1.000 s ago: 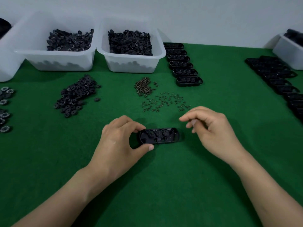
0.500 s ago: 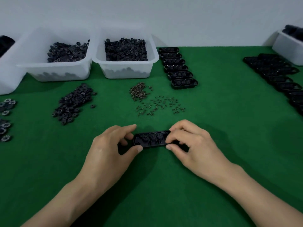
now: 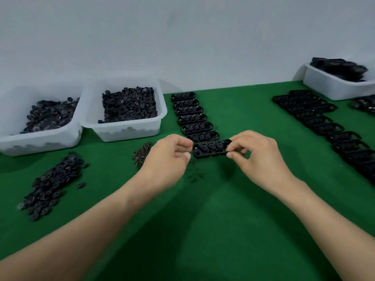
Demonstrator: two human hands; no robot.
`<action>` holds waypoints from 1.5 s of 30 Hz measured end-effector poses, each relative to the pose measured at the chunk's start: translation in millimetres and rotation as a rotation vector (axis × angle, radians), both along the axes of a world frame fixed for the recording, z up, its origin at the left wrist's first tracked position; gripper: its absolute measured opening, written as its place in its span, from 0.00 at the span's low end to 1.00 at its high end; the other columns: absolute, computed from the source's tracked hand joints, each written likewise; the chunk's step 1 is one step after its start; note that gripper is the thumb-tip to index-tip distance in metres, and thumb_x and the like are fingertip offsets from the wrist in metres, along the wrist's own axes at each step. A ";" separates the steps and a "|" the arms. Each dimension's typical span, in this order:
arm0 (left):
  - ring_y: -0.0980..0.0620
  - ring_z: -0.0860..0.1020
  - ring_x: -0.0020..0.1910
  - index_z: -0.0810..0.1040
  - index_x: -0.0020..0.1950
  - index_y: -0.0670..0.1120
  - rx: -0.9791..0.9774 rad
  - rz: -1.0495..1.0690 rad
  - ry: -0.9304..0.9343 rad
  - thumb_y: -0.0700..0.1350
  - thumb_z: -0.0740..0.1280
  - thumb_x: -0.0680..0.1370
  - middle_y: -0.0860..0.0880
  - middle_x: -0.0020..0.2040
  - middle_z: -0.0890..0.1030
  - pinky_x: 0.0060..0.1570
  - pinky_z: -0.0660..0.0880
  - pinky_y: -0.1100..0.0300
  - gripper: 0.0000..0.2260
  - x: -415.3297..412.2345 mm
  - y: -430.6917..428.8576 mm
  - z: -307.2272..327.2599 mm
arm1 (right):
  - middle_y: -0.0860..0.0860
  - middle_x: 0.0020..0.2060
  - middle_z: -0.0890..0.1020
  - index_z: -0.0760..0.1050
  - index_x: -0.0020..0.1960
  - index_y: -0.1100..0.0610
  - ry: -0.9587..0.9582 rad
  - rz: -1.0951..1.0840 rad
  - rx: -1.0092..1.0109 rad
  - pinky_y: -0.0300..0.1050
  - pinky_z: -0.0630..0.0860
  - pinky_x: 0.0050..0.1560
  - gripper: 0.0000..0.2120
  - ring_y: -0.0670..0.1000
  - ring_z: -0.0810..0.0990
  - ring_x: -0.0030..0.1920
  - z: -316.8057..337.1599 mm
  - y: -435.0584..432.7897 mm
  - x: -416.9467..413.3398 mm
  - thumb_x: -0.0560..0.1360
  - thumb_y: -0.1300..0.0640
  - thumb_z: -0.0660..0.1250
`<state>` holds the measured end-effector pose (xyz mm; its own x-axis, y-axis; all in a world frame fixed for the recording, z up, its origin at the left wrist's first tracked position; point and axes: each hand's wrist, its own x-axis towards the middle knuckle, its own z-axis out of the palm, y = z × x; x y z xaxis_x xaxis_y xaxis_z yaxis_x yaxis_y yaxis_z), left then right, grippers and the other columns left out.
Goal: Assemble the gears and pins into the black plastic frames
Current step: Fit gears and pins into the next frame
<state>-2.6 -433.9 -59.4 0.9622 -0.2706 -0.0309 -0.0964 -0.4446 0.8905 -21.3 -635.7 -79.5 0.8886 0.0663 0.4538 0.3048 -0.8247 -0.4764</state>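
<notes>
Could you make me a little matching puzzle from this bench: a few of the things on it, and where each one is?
Things:
1. frame with gears fitted
2. loose gear heap
3. pin pile
4. row of frames

Places:
A. straight on the green mat, far left
B. pinched in the right hand
C. just left of the left hand
D. beside the white bin, on its right

Pairs: 1-B, 2-A, 3-C, 4-D

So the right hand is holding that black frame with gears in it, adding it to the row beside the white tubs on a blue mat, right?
Not quite: the mat is green, as the head view shows. The right hand does hold the black frame at the near end of the row beside the white tubs.
</notes>
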 end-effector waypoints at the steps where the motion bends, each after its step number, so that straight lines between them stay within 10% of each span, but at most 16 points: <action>1: 0.56 0.77 0.53 0.73 0.51 0.50 -0.036 -0.007 0.053 0.35 0.61 0.77 0.52 0.54 0.78 0.53 0.74 0.62 0.10 16.4 -9.8 2.9 | 0.52 0.39 0.81 0.80 0.37 0.58 -0.003 -0.026 -0.002 0.39 0.76 0.42 0.05 0.45 0.77 0.36 0.7 -7.6 14.9 0.66 0.67 0.74; 7: 0.45 0.73 0.60 0.62 0.69 0.36 -0.444 0.010 0.406 0.31 0.54 0.77 0.40 0.63 0.72 0.61 0.71 0.53 0.20 114.2 -63.0 14.1 | 0.51 0.40 0.82 0.80 0.40 0.57 0.048 -0.191 0.051 0.43 0.75 0.49 0.02 0.50 0.79 0.41 -4.7 -46.8 117.1 0.70 0.63 0.71; 12: 0.37 0.59 0.71 0.53 0.73 0.37 -0.683 0.046 0.623 0.48 0.52 0.82 0.34 0.73 0.56 0.68 0.61 0.48 0.23 185.4 -83.1 14.2 | 0.52 0.41 0.82 0.81 0.42 0.58 0.105 -0.252 0.099 0.37 0.71 0.50 0.02 0.47 0.77 0.42 -16.1 -63.5 191.3 0.71 0.62 0.70; 25: 0.36 0.54 0.72 0.54 0.72 0.35 -0.801 0.126 0.660 0.70 0.47 0.73 0.31 0.72 0.53 0.69 0.57 0.47 0.43 256.7 -104.2 6.1 | 0.53 0.44 0.82 0.81 0.46 0.56 0.105 -0.271 0.068 0.38 0.67 0.47 0.04 0.50 0.74 0.44 -39.5 -66.3 279.6 0.72 0.62 0.68; 35: 0.36 0.62 0.69 0.59 0.70 0.36 -0.811 0.124 0.584 0.53 0.51 0.81 0.33 0.70 0.62 0.67 0.61 0.47 0.25 226.4 -79.7 30.8 | 0.55 0.50 0.80 0.79 0.52 0.59 0.015 -0.253 -0.016 0.43 0.70 0.53 0.08 0.54 0.76 0.51 -25.7 -46.8 225.2 0.74 0.61 0.64; 45: 0.50 0.81 0.44 0.80 0.49 0.44 -0.387 -0.036 0.106 0.39 0.57 0.79 0.46 0.43 0.84 0.47 0.78 0.61 0.12 50.3 42.0 41.7 | 0.47 0.32 0.80 0.78 0.36 0.57 -0.118 0.338 0.070 0.36 0.71 0.37 0.08 0.42 0.74 0.33 18.6 85.5 49.7 0.71 0.55 0.66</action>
<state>47.7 -391.9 -17.6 0.9488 -0.3154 -0.0191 -0.0040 -0.0724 0.9974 28.4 -550.2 -60.9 0.7631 0.3122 0.5659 0.6107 -0.6348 -0.4733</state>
